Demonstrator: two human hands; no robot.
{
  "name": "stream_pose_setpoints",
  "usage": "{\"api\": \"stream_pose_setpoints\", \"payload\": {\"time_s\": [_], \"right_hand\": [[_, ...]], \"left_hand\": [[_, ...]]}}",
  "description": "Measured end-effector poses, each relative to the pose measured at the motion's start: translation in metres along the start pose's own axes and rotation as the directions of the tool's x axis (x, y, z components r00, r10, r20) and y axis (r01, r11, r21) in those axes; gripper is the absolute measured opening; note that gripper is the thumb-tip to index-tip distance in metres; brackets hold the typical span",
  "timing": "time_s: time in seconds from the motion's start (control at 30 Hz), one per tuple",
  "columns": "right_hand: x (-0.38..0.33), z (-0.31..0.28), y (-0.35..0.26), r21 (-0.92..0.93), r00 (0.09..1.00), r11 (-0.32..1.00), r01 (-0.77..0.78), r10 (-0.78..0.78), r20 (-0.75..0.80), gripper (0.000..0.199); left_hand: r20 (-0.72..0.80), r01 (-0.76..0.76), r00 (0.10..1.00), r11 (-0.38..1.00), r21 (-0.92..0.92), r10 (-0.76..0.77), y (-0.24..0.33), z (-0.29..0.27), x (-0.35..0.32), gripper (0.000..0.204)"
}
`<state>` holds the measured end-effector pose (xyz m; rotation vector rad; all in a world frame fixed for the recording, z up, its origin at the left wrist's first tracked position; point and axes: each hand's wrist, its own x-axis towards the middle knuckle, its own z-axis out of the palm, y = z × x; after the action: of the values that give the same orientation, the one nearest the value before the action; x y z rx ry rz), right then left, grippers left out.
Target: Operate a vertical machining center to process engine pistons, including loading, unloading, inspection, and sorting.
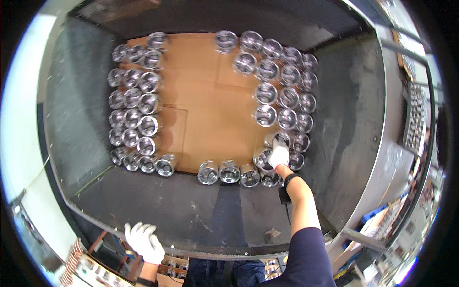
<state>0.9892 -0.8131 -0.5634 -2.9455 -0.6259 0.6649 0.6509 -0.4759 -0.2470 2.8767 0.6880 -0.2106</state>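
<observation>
A person leans over a deep, dark bin [334,119] with rough black walls, seen from above. Its floor is lined with a flat sheet of brown cardboard [205,115], bare in the middle. Shiny round metal cylinders, short and hollow like open cups with bright reflective rims, stand packed along the edges: a cluster down the left side [136,103], a larger cluster down the right side [284,88], and a short row along the near edge [228,171]. The right hand [278,155], in a white knit glove with a dark band at the wrist, reaches down on a bare forearm into the near right corner and rests on top of one metal cylinder [277,140], fingers closed over its rim; neighbouring cylinders crowd it tightly on the right and below, touching or just beside it. The left hand [143,241], also in a white glove, sits on the bin's near rim [201,248] at the lower left, fingers spread and curled over the edge, holding nothing else. Beyond the bin on the right stand a metal frame [406,71] and cluttered shelving, too blurred to make out
</observation>
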Motion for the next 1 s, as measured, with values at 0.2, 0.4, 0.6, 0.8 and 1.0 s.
{"api": "stream_pose_setpoints", "payload": {"time_s": [0.2,0.4,0.6,0.8,1.0], "right_hand": [[-0.045,-0.108,-0.071,0.332,0.989,0.932,-0.146,0.144,0.030,0.061],[-0.131,-0.247,-0.151,0.451,0.997,0.892,-0.014,0.049,-0.065,0.060],[-0.207,-0.347,-0.231,0.785,0.969,0.613,-0.092,-0.126,0.212,0.023],[-0.246,-0.318,-0.352,0.772,0.821,0.631,0.075,-0.479,0.311,0.020],[-0.329,-0.230,-0.534,0.774,0.653,0.631,0.048,-0.607,0.454,0.047]], "left_hand": [[-0.136,-0.029,0.991,0.995,-0.091,0.016,-0.005,-0.011,0.010,0.006],[0.177,0.203,0.963,0.979,0.014,-0.202,0.003,-0.055,0.007,0.031],[0.168,0.270,0.955,0.487,-0.831,-0.243,0.026,-0.065,-0.037,0.059],[0.069,0.039,0.967,-0.127,-0.991,-0.247,0.003,-0.068,-0.146,0.095],[-0.010,-0.123,0.828,-0.164,-0.979,-0.561,-0.064,-0.119,-0.283,0.124]]}}
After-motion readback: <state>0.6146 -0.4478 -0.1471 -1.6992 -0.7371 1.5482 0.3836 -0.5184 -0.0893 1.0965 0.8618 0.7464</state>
